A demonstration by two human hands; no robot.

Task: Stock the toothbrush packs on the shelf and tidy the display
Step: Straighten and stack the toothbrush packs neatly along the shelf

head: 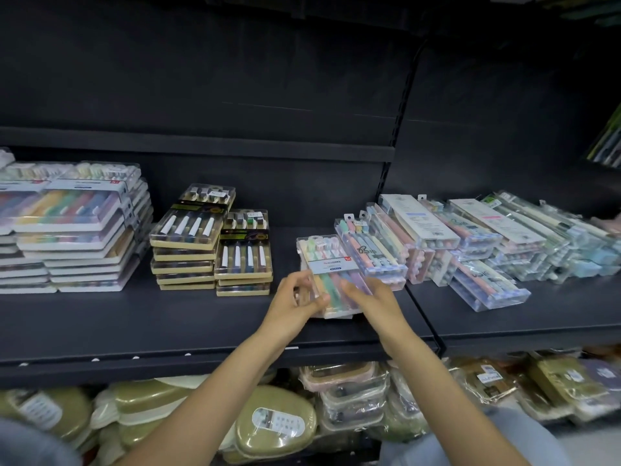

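A clear pack of pastel toothbrushes (327, 264) lies on the black shelf (168, 317) at the middle, on top of another pack. My left hand (295, 304) grips its left edge, thumb curled over the near end. My right hand (373, 297) holds the pack's right side with fingers laid over the front. To the left stand two stacks of gold-edged packs (215, 243) and a taller stack of wide multicolour packs (70, 227). Clear boxed packs (447, 240) lean in a loose row to the right.
The shelf's front lip (201, 358) runs just below my wrists. Bare shelf lies between the stacks and the front edge. The lower shelf holds wrapped olive and beige containers (275, 422). A vertical upright (400, 136) divides the two shelf bays.
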